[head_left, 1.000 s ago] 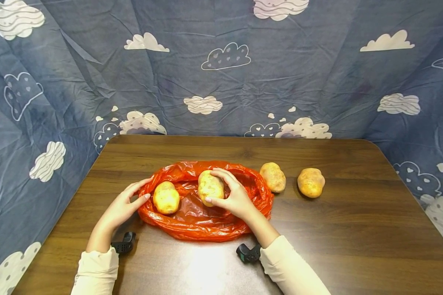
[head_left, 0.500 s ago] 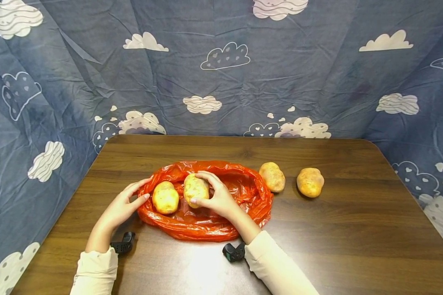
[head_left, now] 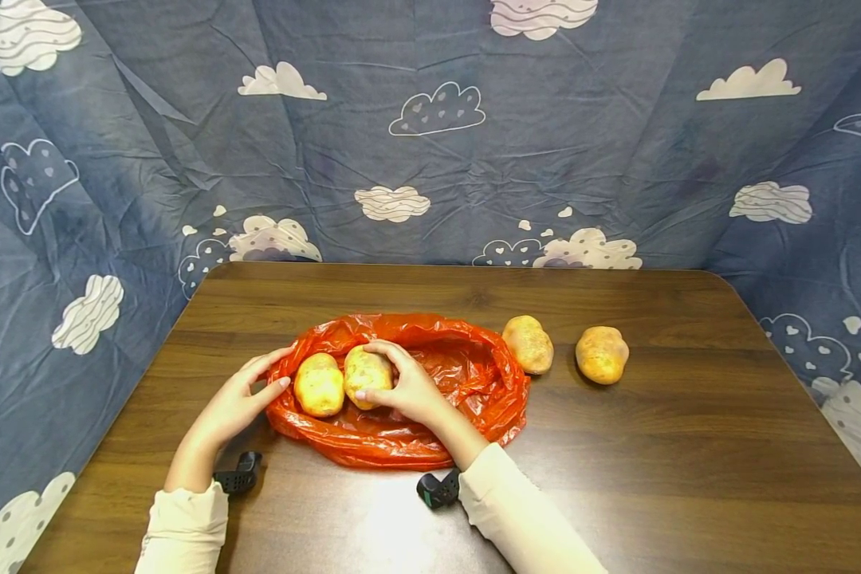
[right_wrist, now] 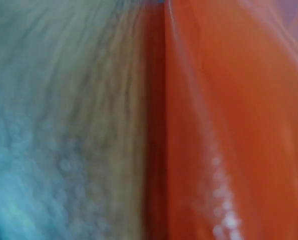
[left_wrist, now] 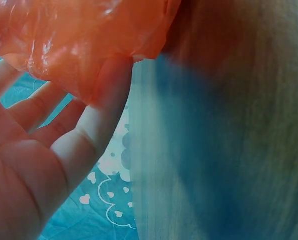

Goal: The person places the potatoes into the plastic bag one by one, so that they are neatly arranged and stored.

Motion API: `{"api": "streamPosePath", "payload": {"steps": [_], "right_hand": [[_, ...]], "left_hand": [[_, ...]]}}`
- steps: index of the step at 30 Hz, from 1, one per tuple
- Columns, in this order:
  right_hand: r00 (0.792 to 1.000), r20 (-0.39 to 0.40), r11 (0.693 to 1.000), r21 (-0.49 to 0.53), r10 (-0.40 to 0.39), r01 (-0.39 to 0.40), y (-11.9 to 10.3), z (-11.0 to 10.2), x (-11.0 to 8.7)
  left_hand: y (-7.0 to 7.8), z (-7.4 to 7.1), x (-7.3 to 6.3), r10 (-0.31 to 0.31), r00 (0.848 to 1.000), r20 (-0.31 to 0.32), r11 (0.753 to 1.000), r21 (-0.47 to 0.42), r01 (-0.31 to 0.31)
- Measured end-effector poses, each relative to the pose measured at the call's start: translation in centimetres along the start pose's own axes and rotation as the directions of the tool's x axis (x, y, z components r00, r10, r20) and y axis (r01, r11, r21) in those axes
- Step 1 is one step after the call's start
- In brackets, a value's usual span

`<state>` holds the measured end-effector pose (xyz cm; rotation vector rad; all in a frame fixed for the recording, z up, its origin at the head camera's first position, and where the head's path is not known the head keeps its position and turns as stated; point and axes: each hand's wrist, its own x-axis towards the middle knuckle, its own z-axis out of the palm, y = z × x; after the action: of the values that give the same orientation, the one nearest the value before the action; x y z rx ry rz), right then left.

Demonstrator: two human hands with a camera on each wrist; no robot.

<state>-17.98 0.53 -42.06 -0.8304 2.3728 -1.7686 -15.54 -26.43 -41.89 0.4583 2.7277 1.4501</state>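
Observation:
A red plastic bag (head_left: 430, 461) lies spread open on the table. At its left end, my left hand (head_left: 233, 402) holds the rim, thumb and fingers apart. The left wrist view shows red plastic (left_wrist: 83, 45) partly covering the thumb of the left hand (left_wrist: 43, 155). Inside the bag's left part sits one potato (head_left: 319, 386). My right hand (head_left: 409, 391) grips a second potato (head_left: 366, 375) right beside it, thumb in front and fingers over the top. Only the bag's side (right_wrist: 229, 125) and blurred wood show in the right wrist view; the hand is hidden there.
Two more potatoes lie right of the bag: one potato (head_left: 528, 345) close against its rim, another potato (head_left: 603, 355) farther right. The brown wooden table (head_left: 689, 446) ends at a blue cloud-patterned cloth (head_left: 430, 167). Black wrist devices sit under both wrists.
My right hand has carried its potato leftward within the bag, up beside the first potato. The left hand stays at the bag's left rim.

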Motion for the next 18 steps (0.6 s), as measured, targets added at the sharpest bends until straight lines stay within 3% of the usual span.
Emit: {"api": "streamPosePath", "payload": {"steps": [3,8,18], "right_hand": [[1.0,0.021,1.0,-0.004,0.009,-0.009,1.2,0.3,0.2],[0.997,0.073,0.993,-0.116,0.008,0.0,3.3,1.0,0.5],[0.996,0.081,0.984,-0.169,-0.036,0.05,3.4,1.2,0.5]], "left_hand": [[0.0,0.0,0.0,0.006,1.0,-0.001,1.0,-0.003,-0.006],[-0.2,0.0,0.0,0.01,1.0,-0.005,1.0,-0.001,-0.01],[0.0,0.0,0.0,0.004,1.0,-0.007,1.0,-0.012,-0.004]]}}
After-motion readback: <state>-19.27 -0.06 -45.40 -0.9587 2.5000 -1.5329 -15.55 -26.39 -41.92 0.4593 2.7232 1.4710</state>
